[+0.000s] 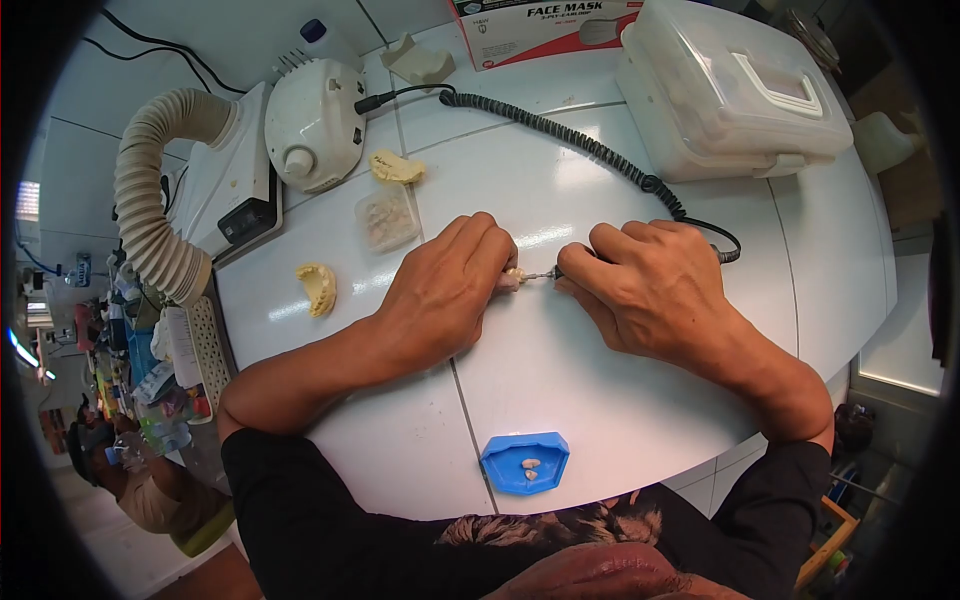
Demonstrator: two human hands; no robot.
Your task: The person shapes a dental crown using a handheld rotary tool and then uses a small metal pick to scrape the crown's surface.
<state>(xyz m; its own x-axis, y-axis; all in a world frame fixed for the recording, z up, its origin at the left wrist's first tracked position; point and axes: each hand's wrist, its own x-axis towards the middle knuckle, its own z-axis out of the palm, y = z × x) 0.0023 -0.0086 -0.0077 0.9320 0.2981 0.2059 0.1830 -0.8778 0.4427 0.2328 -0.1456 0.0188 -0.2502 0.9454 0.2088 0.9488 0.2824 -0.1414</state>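
Observation:
Near the middle of the white tiled table, my left hand point(452, 285) pinches a small tooth-coloured piece point(513, 278) at its fingertips. My right hand point(645, 285) is closed round a dark handpiece point(560, 272), mostly hidden by the fingers. Its thin metal bit point(538, 276) points left and reaches the small piece; whether they touch is too small to tell. A coiled black cord point(590, 147) runs from the right hand's side up to a white control unit point(316, 125). Below the hands, a blue tray point(525, 482) holds small pale pieces point(530, 464).
Yellowish dental casts point(317, 289) and a clear box point(387, 220) of small pieces lie left of my hands. A ribbed hose point(150, 190) arches at the left. At the back stand a mask box point(545, 32) and a white case point(735, 90). Another person point(150, 490) sits far left.

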